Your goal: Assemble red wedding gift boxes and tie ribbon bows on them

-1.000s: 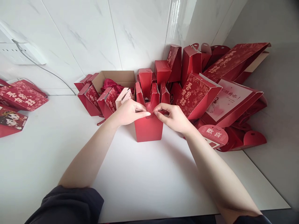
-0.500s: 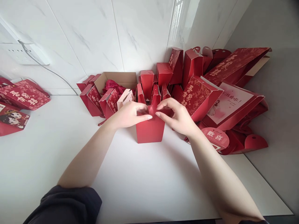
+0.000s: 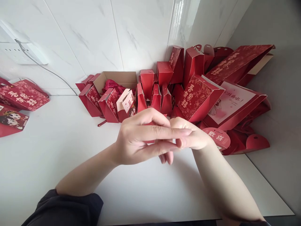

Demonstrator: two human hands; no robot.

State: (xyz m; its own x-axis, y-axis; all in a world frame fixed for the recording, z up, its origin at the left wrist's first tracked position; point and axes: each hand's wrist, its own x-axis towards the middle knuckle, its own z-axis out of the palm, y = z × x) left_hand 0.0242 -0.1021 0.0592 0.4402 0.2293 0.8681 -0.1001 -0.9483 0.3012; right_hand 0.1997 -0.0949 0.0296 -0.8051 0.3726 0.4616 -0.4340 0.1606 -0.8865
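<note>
My left hand (image 3: 143,135) is held in front of me with its fingers stretched out towards the right, crossing my right hand (image 3: 192,135). The two hands touch and their fingers overlap. Fingertips of the right hand show below the left one, while the rest of those fingers is covered. No object is visible in either hand. Behind them, small patches of a red gift box (image 3: 150,123) appear between the fingers; most of it is hidden.
Several red gift boxes (image 3: 147,83) stand along the tiled wall, beside an open cardboard box (image 3: 118,76) with dark red ribbon-like material inside. Larger red gift bags (image 3: 199,97) crowd the right. More red bags (image 3: 25,95) lie at the far left of the white table (image 3: 58,150).
Both hands have left the top of the red gift box and come together, nearer to me. The left hand moved right across the right hand, and its fingers straightened.
</note>
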